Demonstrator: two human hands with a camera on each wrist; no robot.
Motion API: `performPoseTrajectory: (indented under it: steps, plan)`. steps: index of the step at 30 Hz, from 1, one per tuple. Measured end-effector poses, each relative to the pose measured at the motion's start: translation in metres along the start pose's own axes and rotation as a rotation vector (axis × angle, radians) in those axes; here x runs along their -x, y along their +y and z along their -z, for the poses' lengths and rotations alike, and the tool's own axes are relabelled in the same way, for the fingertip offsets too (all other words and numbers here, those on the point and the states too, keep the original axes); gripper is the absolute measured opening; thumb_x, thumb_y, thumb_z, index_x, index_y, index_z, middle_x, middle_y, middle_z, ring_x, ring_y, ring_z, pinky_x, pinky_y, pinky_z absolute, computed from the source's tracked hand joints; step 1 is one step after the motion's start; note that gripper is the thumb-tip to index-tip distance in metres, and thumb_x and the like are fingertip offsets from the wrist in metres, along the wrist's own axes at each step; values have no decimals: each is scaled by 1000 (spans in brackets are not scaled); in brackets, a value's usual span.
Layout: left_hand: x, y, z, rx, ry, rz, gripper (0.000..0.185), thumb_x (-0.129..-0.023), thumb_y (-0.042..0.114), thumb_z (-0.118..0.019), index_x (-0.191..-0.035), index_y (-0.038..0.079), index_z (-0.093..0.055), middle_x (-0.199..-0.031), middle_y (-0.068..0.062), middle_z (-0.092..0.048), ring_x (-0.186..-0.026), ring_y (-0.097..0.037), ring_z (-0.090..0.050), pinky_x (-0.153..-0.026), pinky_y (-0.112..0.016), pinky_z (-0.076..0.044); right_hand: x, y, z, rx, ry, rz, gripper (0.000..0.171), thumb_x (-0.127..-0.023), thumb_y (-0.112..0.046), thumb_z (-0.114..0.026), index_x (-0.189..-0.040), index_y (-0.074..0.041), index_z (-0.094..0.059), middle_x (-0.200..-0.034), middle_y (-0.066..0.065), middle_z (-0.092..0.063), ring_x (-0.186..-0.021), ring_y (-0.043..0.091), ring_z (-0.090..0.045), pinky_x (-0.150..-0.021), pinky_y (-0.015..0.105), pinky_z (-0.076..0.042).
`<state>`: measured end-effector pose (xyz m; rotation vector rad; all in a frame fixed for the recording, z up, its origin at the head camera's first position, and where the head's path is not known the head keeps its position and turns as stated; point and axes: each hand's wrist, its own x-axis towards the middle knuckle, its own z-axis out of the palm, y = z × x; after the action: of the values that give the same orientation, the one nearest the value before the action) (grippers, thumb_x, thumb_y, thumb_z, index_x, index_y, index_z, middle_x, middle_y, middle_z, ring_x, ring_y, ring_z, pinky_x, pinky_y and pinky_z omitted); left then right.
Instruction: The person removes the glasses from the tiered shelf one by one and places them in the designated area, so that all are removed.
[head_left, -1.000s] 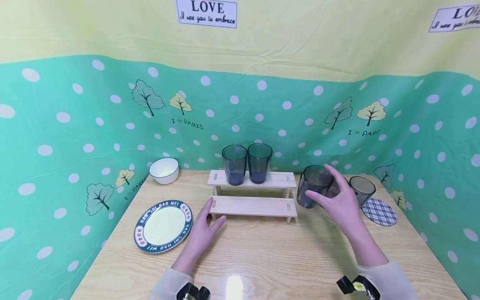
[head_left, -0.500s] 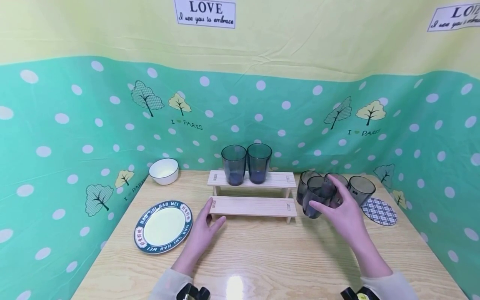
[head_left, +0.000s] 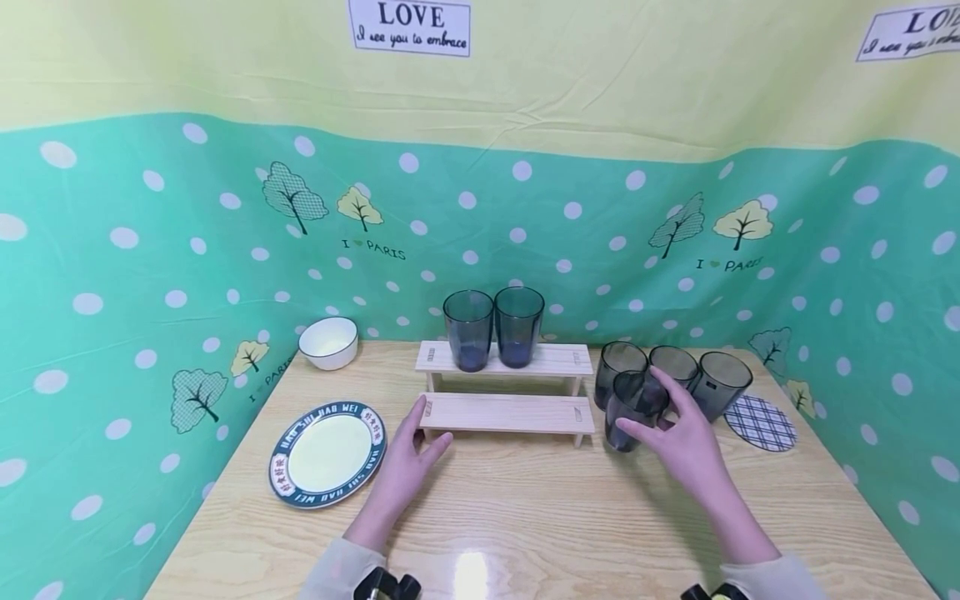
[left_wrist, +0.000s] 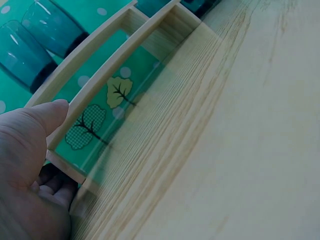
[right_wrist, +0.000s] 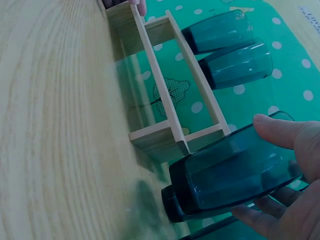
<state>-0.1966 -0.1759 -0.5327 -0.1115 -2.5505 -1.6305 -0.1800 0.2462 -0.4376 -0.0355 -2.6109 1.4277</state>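
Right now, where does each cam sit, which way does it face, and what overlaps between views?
Head: worn on the head, looks forward and down at the table; shows both forearms, the left hand on the wooden rack, and the right hand gripping a tumbler.
Left wrist: by the rack's end, looks along it; shows thumb and palm.
Right wrist: low over the table, faces the rack; shows fingers round the tumbler.
Shared: all three see the rack and the two tumblers on it.
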Motion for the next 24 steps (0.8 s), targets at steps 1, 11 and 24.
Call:
performPoseTrajectory:
  steps: [1, 11, 24]
  plan:
    - [0, 0, 0, -1, 1, -2, 92, -105, 34, -79, -176, 9, -26, -177, -24, -30, -159, -43, -37, -128, -50, -38, 0, 2, -1, -1, -2, 1, 111, -90, -45, -94, -176, -21, -30, -176, 25, -30, -150, 51, -45, -118, 58, -50]
    - [0, 0, 0, 6, -10, 15, 94, -104, 33, -80, -176, 10, -25, -177, -23, -29, -159, -42, -37, -128, -49, -39, -1, 16, -8, 9, -13, 3, 109, -91, -43, -94, -176, -19, -31, -175, 28, -30, -148, 51, -47, -113, 55, -55]
    - [0, 0, 2, 12, -14, 14, 94, -105, 32, -79, -177, 11, -23, -178, -21, -27, -160, -40, -36, -129, -47, -38, -2, 22, -11, -16, -24, -25, 110, -90, -38, -96, -176, -20, -30, -175, 28, -28, -150, 52, -44, -116, 58, -53]
